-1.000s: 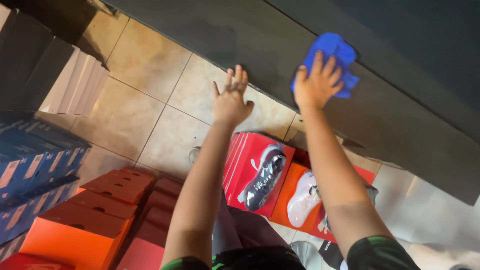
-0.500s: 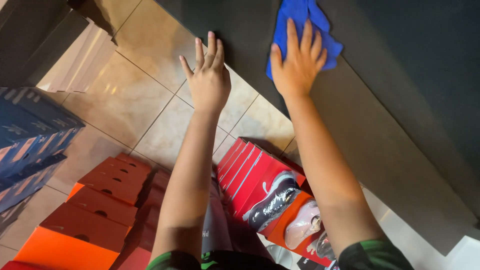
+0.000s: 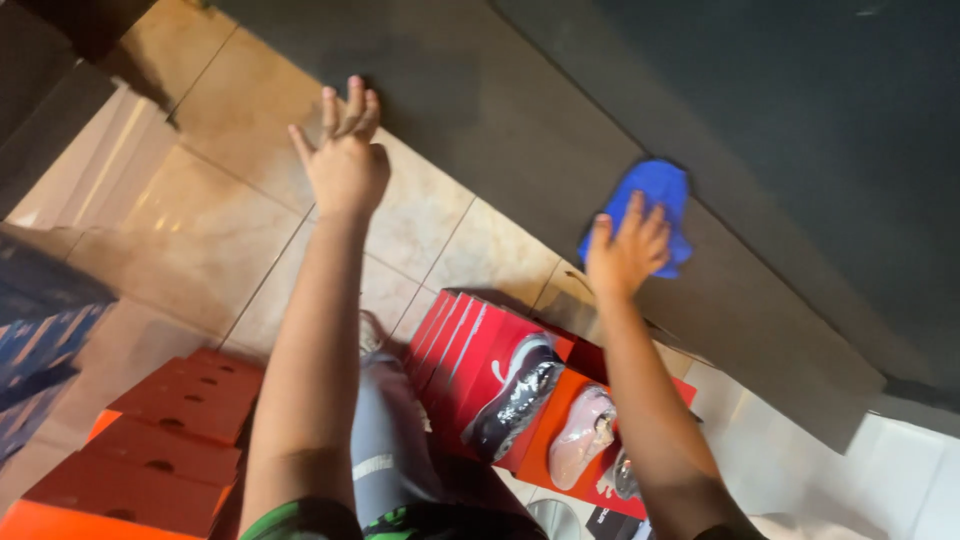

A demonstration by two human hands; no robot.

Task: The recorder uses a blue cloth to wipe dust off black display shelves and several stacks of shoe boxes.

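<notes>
My right hand (image 3: 628, 252) presses a blue cloth (image 3: 645, 205) flat against a dark grey shelf surface (image 3: 560, 130). My left hand (image 3: 345, 160) rests with fingers spread on the edge of the same dark surface, farther left, holding nothing. Below my arms, red and orange shoe boxes (image 3: 490, 370) stand on the floor with shoes (image 3: 520, 395) lying on top of them.
Beige floor tiles (image 3: 200, 250) lie under the shelf. A stack of orange boxes (image 3: 150, 450) sits at lower left, blue boxes (image 3: 40, 350) at the far left. White tiles (image 3: 880, 470) show at lower right. My grey trouser leg (image 3: 385, 440) is between the boxes.
My right hand slid the blue cloth to the right and downward along the dark surface. My left hand stayed planted near the edge while the view shifted.
</notes>
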